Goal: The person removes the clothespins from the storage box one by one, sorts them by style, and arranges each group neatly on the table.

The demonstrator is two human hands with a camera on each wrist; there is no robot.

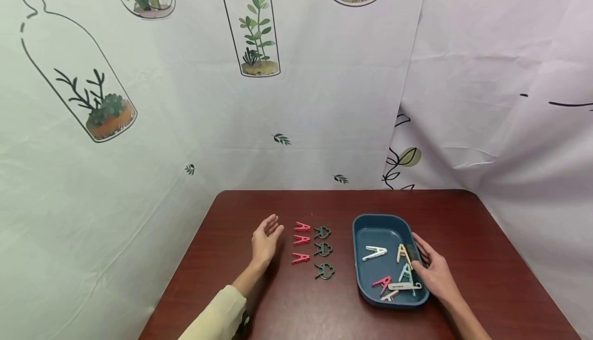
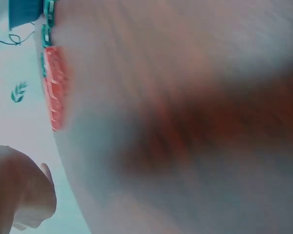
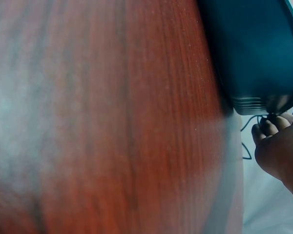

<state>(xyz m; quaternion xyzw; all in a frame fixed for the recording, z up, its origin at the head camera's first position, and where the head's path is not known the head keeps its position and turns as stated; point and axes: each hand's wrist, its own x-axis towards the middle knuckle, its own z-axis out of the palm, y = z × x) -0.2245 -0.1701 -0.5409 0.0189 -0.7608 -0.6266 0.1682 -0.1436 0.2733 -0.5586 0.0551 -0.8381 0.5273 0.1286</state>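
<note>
My left hand (image 1: pixel 264 244) hovers left of three red clothespins (image 1: pixel 301 239), fingers loosely extended and holding nothing. Beside those clothespins runs a column of three dark green clips (image 1: pixel 323 249) with rounded ends. My right hand (image 1: pixel 435 273) grips the right wall of a blue plastic bin (image 1: pixel 380 234), thumb at the rim and fingers outside. In it lie a white clothespin (image 1: pixel 374 252), a yellow one (image 1: pixel 403 253), a pale green one (image 1: pixel 406 273), a red one (image 1: pixel 383 282), a cream one (image 1: pixel 390 295) and a white hooked piece (image 1: pixel 403 286). The right wrist view shows fingers beside the bin's outer wall.
Everything stands on a dark red wood-grain table (image 1: pixel 287 309) with rounded far corners. A white cloth backdrop (image 1: pixel 315 123) printed with plants in glass jars hangs behind and around it.
</note>
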